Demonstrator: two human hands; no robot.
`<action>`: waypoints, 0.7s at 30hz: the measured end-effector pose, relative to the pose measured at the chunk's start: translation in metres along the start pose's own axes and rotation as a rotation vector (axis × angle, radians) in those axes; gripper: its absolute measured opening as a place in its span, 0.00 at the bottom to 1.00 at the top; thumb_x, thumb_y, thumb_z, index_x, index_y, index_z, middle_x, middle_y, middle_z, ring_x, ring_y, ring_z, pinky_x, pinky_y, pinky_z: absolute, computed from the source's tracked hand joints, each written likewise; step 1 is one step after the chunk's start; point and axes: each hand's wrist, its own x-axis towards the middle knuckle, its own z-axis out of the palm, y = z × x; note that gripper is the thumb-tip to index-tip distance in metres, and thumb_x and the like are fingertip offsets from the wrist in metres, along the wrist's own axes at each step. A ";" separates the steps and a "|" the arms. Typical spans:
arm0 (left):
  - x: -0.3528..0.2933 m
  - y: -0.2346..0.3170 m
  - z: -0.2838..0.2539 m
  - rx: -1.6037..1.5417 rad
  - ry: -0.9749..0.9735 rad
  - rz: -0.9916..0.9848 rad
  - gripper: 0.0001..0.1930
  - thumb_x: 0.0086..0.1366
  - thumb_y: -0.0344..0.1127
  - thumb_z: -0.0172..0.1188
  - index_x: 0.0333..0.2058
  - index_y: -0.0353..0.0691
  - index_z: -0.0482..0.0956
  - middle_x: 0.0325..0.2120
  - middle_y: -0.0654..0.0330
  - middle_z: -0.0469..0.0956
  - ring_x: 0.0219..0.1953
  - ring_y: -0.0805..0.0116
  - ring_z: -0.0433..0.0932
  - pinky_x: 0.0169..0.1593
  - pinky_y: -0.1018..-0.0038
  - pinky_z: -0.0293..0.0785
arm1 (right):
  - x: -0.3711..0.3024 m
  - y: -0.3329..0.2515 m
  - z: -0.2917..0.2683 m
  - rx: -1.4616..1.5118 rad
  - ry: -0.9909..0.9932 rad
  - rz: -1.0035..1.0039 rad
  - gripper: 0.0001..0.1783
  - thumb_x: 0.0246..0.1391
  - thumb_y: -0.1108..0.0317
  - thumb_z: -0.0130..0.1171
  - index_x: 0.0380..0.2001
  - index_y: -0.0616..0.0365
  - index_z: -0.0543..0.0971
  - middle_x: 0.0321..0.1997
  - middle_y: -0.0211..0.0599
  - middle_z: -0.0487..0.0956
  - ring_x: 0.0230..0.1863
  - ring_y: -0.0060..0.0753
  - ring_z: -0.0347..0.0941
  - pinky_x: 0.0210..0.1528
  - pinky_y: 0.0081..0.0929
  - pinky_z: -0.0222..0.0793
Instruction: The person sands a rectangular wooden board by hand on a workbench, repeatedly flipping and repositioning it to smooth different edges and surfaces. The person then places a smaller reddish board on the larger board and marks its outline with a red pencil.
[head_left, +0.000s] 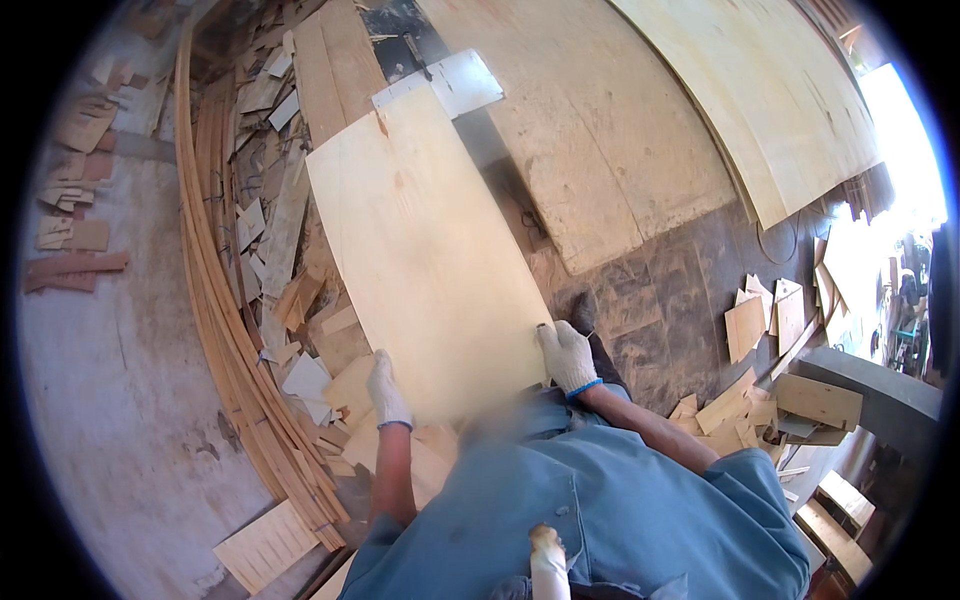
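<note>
A long pale plywood sheet (430, 250) stretches away from my body, held between both hands. My left hand (385, 390), in a white knit glove, is closed on its near left edge. The right hand (568, 357), in a white glove with a blue cuff, grips the near right edge, thumb on top. At the far end the sheet overlaps a shiny metal plate (468, 84), where a dark narrow piece (417, 58) stands. The fingers beneath the sheet are hidden.
A wide brown board (610, 140) lies right of the sheet, with large plywood panels (770, 90) beyond. Long thin wood strips (205, 270) curve along the left. Wood offcuts (310, 380) litter the floor there, and more scraps (740, 410) lie at the right.
</note>
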 end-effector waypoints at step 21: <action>0.052 0.022 -0.004 -0.010 -0.061 -0.042 0.30 0.72 0.54 0.56 0.58 0.31 0.72 0.52 0.55 0.78 0.49 0.63 0.80 0.53 0.66 0.78 | 0.030 0.012 0.044 -0.010 -0.067 0.070 0.24 0.67 0.48 0.49 0.38 0.62 0.79 0.40 0.60 0.80 0.45 0.64 0.76 0.49 0.50 0.70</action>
